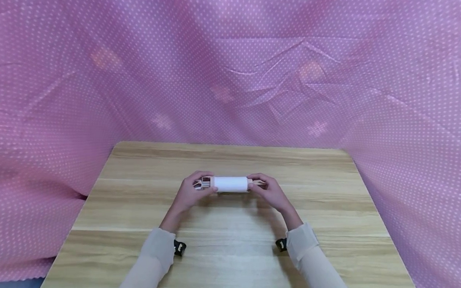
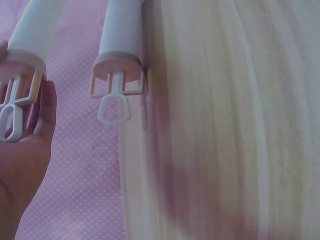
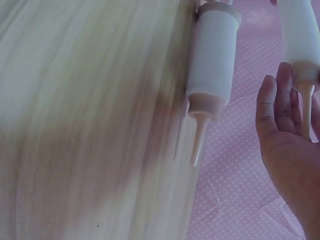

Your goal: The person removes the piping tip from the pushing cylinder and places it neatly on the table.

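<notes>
A large white syringe [image 1: 230, 184] with beige ends lies crosswise between my hands, apparently lifted off the table. My left hand [image 1: 188, 193] grips its handle end, where the left wrist view shows a looped plunger and side finger grips. Around the narrow nozzle end, my right hand [image 1: 272, 194] holds it with thumb and fingers. Both wrist views reveal a second, similar syringe [image 2: 121, 32] by the table's far edge, its nozzle [image 3: 200, 135] on the right-hand side. From the head view the held syringe mostly hides it.
The wood-grain table [image 1: 234, 245] extends around both arms, with its far edge beyond the hands. Pink dotted cloth [image 1: 228, 76] hangs behind and along the sides. Black wrist cameras [image 1: 179, 248] sit on the cuffs of light sleeves.
</notes>
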Demonstrator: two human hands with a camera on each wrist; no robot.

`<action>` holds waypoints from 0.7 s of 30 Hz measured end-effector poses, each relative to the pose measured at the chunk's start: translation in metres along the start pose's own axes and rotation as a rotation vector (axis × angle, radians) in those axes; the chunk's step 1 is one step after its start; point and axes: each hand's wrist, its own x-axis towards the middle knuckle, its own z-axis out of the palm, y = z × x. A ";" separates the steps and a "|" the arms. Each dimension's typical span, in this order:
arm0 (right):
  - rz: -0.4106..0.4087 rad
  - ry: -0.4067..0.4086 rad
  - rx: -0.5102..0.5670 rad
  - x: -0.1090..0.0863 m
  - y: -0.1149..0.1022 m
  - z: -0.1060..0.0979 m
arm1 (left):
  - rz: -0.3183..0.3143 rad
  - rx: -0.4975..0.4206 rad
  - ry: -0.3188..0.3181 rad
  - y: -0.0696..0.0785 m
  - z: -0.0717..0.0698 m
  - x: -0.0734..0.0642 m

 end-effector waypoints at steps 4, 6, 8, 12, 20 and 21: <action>-0.012 0.009 -0.009 -0.001 -0.004 0.000 | 0.018 -0.006 0.009 0.004 0.001 -0.001; -0.022 0.020 -0.010 -0.002 -0.006 0.000 | 0.027 -0.003 0.016 0.006 0.001 -0.001; -0.033 0.029 -0.008 -0.002 -0.008 0.001 | 0.038 0.004 0.029 0.007 0.002 -0.001; -0.060 0.049 0.001 -0.003 -0.013 0.003 | 0.078 0.023 0.058 0.010 0.004 0.000; -0.212 0.067 -0.036 -0.008 -0.016 0.006 | 0.114 0.036 0.082 0.012 0.006 0.001; -0.239 0.067 -0.044 -0.008 -0.017 0.007 | 0.109 0.035 0.083 0.011 0.006 0.001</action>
